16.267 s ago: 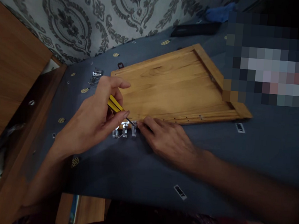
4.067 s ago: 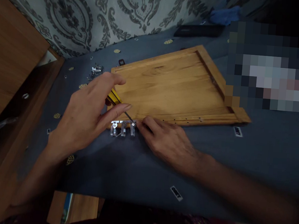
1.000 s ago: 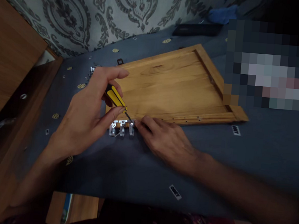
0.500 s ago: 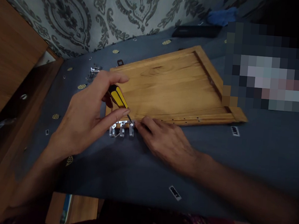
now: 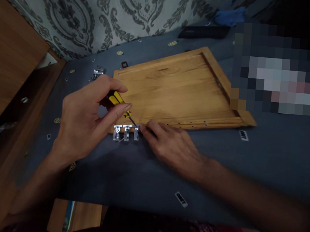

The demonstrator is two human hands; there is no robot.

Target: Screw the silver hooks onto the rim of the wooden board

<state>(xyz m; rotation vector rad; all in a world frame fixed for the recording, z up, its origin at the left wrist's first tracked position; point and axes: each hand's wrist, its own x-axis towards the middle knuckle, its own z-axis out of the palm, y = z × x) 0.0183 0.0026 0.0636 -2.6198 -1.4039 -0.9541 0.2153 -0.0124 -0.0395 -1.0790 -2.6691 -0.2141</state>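
So, left hand (image 5: 83, 115) grips yellow-handled screwdriver (image 5: 116, 98), tip at 5 o'clock; metal bracket (image 5: 136, 135) 8 o'clock from fingertips of right hand (image 5: 172, 146), pinch unclear.

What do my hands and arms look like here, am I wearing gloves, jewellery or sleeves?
Your left hand and right hand are both bare: no glove, ring or bracelet shows, though parts are hidden. No sleeve shows on the lit stretch of your left forearm or right forearm; both run into shadow farther back.
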